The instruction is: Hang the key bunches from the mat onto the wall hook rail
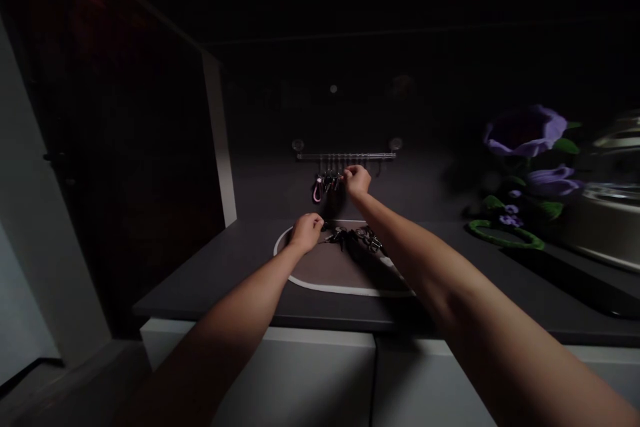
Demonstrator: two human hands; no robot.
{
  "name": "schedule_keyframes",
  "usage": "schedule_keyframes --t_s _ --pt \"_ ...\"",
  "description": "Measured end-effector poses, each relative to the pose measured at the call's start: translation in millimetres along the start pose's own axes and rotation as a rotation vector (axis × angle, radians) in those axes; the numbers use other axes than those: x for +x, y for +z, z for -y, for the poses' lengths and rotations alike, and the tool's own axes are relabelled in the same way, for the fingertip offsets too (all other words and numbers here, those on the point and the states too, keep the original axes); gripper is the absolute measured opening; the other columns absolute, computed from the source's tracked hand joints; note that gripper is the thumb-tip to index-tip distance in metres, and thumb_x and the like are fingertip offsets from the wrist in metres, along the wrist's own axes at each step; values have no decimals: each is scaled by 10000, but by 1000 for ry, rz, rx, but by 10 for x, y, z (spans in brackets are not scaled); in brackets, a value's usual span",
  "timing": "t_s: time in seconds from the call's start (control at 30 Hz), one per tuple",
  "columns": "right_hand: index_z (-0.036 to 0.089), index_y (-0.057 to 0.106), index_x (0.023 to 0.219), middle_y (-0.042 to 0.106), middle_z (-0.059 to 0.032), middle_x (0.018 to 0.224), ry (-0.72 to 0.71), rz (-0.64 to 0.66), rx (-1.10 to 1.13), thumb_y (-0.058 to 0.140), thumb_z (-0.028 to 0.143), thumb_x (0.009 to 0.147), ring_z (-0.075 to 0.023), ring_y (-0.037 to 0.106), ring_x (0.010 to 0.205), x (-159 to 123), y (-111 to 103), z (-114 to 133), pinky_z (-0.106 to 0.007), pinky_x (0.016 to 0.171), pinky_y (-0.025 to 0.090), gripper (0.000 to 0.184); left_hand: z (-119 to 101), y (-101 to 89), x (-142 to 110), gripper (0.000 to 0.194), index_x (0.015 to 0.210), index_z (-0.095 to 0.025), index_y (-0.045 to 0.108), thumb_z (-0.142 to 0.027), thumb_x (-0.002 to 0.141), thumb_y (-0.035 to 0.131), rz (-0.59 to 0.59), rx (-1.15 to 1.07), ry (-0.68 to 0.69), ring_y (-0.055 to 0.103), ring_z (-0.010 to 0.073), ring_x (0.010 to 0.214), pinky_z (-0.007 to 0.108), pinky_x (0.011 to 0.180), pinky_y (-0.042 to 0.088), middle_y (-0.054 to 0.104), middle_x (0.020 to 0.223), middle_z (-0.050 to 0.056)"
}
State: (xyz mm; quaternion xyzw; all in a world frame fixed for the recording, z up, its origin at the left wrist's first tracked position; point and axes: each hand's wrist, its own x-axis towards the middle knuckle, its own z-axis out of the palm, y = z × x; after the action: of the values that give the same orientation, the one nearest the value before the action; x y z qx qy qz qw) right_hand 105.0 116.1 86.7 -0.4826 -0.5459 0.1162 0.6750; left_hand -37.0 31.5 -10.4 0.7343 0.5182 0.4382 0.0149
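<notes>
Against the dark back wall, a clear hook rail (pixel 346 156) carries several small hooks with keys (pixel 330 179) and a pink strap (pixel 317 190) hanging from them. My right hand (pixel 358 180) is raised just under the rail, its fingers pinched beside the hanging keys. What lies between those fingertips is hidden. Lower down, my left hand (pixel 307 232) hovers over or rests on a brown mat with a white rim (pixel 330 290); I cannot tell which. Its fingers are closed, with something small and dark at the tips. Right of it lies a heap of keys (pixel 370 239) on the mat.
The mat lies on a dark countertop (pixel 210 280) above white cabinet fronts (pixel 310 373). To the right stand purple artificial flowers (pixel 525 133), a green ring (pixel 505 235) and a pale rounded appliance (pixel 610 213). A dark door (pixel 125 147) is at the left. The light is dim.
</notes>
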Motion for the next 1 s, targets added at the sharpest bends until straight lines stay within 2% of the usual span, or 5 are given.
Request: schedule_keyframes --t_s 0.3,0.67,0.83,1.0 --pt "140 623 830 661 -55 773 12 -17 -2 501 181 708 -141 619 692 -25 6 -53 -245 716 467 177 15 4 10 153 774 -137 630 -169 779 480 -15 -20 -37 562 126 720 245 713 419 644 771 52" --pt "138 625 841 664 -63 825 39 15 -19 511 221 715 -137 604 728 -213 -173 30 -242 730 456 189 16 -62 7 175 820 -137 644 -182 789 478 -48 41 -85 566 137 800 246 764 420 644 865 72" --pt "129 628 833 660 -52 818 74 109 -35 505 237 710 -129 586 722 -485 -261 30 -233 706 442 205 22 -92 -7 207 919 -149 648 -197 777 505 -5 109 -93 564 138 812 240 772 421 623 902 75" --pt "130 635 787 661 -35 783 78 321 -158 538 196 703 -111 576 691 -797 -406 -2 -213 682 426 144 52 -85 -19 273 1002 -173 643 -263 765 541 82 220 -100 543 173 927 256 834 401 603 994 91"
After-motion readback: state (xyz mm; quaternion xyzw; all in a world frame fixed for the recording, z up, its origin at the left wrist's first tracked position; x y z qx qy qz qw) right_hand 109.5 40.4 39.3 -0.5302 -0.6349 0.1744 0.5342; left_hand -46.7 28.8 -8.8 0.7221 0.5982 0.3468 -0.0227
